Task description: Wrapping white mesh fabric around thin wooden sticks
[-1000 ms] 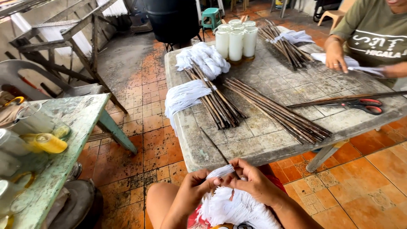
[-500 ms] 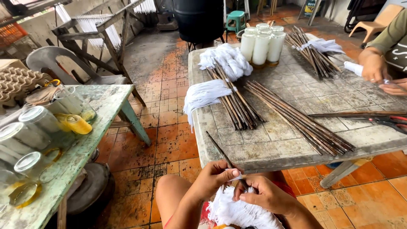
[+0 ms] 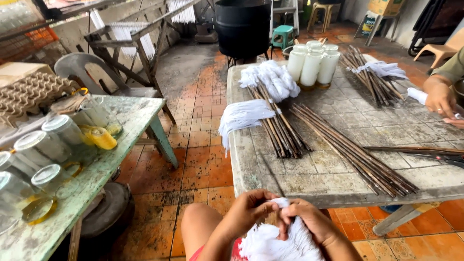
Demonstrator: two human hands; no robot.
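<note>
Both my hands meet over my lap, just below the near edge of the worn grey table (image 3: 333, 181). My left hand (image 3: 249, 210) and my right hand (image 3: 309, 220) pinch the top of a bundle of white string (image 3: 275, 239) that fans out downward over my knees. On the table lie loose dark sticks (image 3: 357, 154), a stick bundle wrapped with white string (image 3: 251, 113), and another white string pile (image 3: 273, 79) behind it.
White cylinders (image 3: 313, 65) stand at the table's far side, beside a further stick bundle (image 3: 372, 79). Another person's hand (image 3: 440, 99) works at the right edge, with scissors (image 3: 442, 157) nearby. A green table (image 3: 111, 164) with glass jars (image 3: 60, 130) stands on the left.
The view has swung left and down slightly. My hands have drawn closer together on the top of the white string bundle.
</note>
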